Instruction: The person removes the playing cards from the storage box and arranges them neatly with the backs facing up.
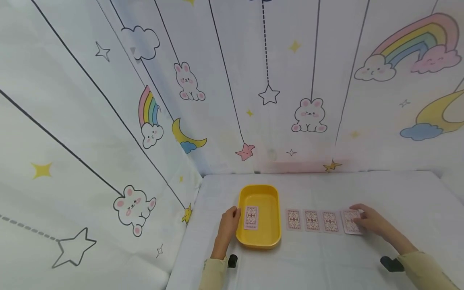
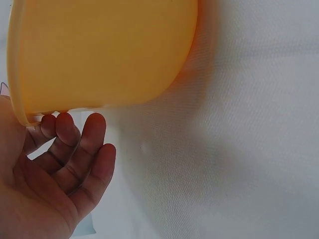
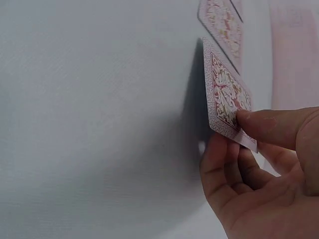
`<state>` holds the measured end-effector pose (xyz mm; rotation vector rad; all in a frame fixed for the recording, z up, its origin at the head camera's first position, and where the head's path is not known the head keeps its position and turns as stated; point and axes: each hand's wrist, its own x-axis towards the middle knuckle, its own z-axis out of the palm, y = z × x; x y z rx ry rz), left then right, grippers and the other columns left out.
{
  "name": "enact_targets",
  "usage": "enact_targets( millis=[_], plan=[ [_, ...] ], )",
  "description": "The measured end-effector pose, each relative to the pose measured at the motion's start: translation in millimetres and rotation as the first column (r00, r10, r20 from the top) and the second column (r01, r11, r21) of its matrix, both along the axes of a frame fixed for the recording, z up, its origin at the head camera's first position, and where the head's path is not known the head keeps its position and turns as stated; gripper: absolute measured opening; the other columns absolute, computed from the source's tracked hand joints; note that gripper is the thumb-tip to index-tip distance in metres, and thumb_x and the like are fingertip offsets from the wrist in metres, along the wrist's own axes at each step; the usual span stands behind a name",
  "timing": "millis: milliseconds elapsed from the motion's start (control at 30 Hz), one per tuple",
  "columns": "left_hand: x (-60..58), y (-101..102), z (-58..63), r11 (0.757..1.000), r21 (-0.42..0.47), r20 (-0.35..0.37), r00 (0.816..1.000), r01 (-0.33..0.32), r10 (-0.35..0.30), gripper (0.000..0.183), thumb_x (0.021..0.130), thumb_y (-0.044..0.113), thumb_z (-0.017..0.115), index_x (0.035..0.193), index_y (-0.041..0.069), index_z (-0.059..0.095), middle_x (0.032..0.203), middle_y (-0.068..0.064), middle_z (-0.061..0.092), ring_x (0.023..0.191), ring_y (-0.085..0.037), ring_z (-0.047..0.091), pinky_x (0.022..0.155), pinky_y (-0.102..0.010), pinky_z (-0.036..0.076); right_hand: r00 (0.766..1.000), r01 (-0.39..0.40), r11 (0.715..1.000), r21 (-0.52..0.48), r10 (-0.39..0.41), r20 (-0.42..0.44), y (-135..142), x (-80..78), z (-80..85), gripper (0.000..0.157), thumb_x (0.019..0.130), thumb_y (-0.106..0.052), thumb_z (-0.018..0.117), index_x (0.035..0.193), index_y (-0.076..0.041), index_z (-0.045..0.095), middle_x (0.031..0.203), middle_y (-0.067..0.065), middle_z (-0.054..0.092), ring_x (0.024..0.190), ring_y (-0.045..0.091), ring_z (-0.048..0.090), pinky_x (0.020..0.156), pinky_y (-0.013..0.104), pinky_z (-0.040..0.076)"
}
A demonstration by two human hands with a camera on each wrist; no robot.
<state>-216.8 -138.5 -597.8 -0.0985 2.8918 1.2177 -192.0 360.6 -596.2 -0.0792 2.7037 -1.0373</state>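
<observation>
Pinching rightmost card (image 1: 349,222) between thumb and fingers of right hand (image 1: 373,219), tilted up from white table (image 1: 308,266), beside three cards (image 1: 311,221) in line. Gripping yellow tray (image 1: 270,219) at left rim with left hand (image 1: 229,220). Best done with light pressure, without bending, lifting clear of neighbours.

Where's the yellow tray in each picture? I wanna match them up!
Head: yellow tray, just right of centre, in the lower half.
Left wrist: at the upper left, cut off by the top edge.
Right wrist: not in this picture.
Landmark: the left hand is at the tray's edge in head and left wrist views.
</observation>
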Motion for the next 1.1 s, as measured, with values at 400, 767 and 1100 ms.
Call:
enact_targets(
  millis=[400, 767, 1100],
  plan=[
    [-1.6, 0, 2.0, 1.000, -0.012, 0.007, 1.000, 0.001, -0.001, 0.031, 0.096, 0.038, 0.043, 0.076, 0.015, 0.047, 0.064, 0.003, 0.042, 0.055, -0.010, 0.041, 0.046, -0.023, 0.033, 0.992, -0.003, 0.995, 0.100, 0.016, -0.124, -5, 1.6, -9.1, 0.046, 0.084, -0.014, 0.061, 0.122, 0.004, 0.045, 0.107, 0.033, 0.053, 0.090, 0.042, 0.055, 0.069, 0.048, 0.047],
    [0.6, 2, 2.1, 1.000, -0.008, 0.013, 1.000, -0.015, 0.015, 0.031, 0.096, 0.039, 0.044, 0.076, 0.015, 0.047, 0.063, 0.002, 0.042, 0.054, -0.010, 0.041, 0.046, -0.024, 0.033, 0.987, 0.050, 0.985, 0.165, -0.024, -0.160, -15, 2.8, -7.1, 0.042, 0.080, -0.012, 0.065, 0.113, 0.008, 0.048, 0.093, 0.026, 0.050, 0.082, 0.031, 0.047, 0.064, 0.041, 0.043],
    [1.6, 0, 3.8, 1.000, 0.015, 0.008, 1.000, 0.009, -0.009, 0.030, 0.096, 0.038, 0.043, 0.078, 0.015, 0.048, 0.064, 0.002, 0.043, 0.054, -0.010, 0.041, 0.046, -0.024, 0.034, 0.988, 0.074, 0.974, 0.216, -0.043, -0.146, -21, 7.5, -2.1, 0.033, 0.081, -0.014, 0.061, 0.107, 0.005, 0.054, 0.099, 0.033, 0.046, 0.085, 0.036, 0.049, 0.069, 0.051, 0.043]
  ],
)
